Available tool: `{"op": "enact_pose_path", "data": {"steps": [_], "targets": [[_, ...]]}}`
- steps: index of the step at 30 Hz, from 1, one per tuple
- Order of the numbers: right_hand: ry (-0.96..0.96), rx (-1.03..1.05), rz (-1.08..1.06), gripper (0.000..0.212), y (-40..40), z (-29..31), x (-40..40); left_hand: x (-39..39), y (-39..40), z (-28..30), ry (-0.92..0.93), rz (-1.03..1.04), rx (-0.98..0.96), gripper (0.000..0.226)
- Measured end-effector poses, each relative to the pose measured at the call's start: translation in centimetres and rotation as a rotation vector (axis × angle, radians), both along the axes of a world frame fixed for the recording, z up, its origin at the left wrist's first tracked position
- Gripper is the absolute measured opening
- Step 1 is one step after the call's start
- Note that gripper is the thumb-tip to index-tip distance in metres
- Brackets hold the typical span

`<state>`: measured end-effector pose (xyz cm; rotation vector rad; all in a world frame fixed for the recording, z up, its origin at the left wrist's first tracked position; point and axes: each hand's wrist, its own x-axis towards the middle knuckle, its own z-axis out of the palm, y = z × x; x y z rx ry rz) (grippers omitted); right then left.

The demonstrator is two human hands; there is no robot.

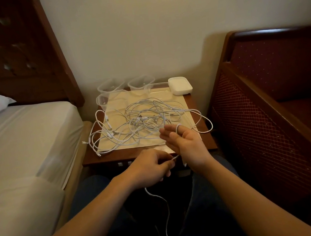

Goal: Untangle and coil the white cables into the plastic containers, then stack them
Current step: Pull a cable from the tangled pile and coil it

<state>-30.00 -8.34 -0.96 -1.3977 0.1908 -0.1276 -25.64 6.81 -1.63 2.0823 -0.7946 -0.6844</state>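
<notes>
My left hand [153, 167] pinches a white cable [162, 202] near the table's [206, 142] front edge, its loose end hanging down over my lap. My right hand [183, 142] is held up, palm open and fingers straight, with that cable looped round one finger. The rest of the cables lie in a tangle [145, 121] across the tabletop, some loops drooping over the left edge. Clear containers [111, 86] stand along the back by the wall, a white box [180, 85] beside them
</notes>
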Motion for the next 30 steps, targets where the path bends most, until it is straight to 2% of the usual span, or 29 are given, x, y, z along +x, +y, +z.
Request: {"op": "enact_pose_path", "data": {"steps": [3,5,6,8,11,13,16,18,22,24,26,30], "targets": [[0.072,-0.474,0.026,0.02,-0.7,-1.1,0.4,1.4,0.9,1.2,-0.407,-0.08,0.2,0.018],[0.153,-0.674,0.08,0.02,-1.3,-1.6,0.4,2.4,1.4,1.6,-0.529,-0.065,0.174,0.017],[0.199,-0.679,0.126,0.023,-1.3,-1.7,0.3,2.9,1.6,1.7,-0.544,-0.045,0.117,0.017],[0.276,-0.545,0.201,0.033,-0.9,-1.6,0.0,3.6,1.8,1.6,-0.537,0.003,-0.03,0.012],[0.348,-0.101,0.249,0.044,-0.1,-0.9,-0.3,3.8,1.3,1.2,-0.495,0.088,-0.202,0.005],[0.393,0.213,0.317,0.045,-0.1,-0.4,-0.2,3.7,0.7,0.8,-0.362,0.184,-0.3,0.006],[0.368,0.565,0.423,0.051,-0.2,-0.1,0.1,3.8,-0.1,-0.1,-0.129,0.279,-0.412,0.01],[0.335,0.75,0.436,0.055,0.0,0.1,0.3,3.6,-0.6,-0.6,0.045,0.323,-0.537,0.011],[0.201,1.039,0.466,0.042,0.6,0.5,0.9,3.1,-1.3,-0.8,0.338,0.413,-0.712,0.016],[0.174,1.092,0.388,0.037,1.1,1.3,1.2,2.8,-1.8,-0.9,0.453,0.437,-0.757,0.015],[0.145,1.059,0.181,0.035,1.3,2.3,1.5,2.5,-2.0,-1.3,0.446,0.47,-0.689,0.014],[-0.01,0.626,-0.072,0.034,0.5,2.9,2.2,1.1,-1.6,-1.9,0.362,0.313,-0.482,0.018]]}}
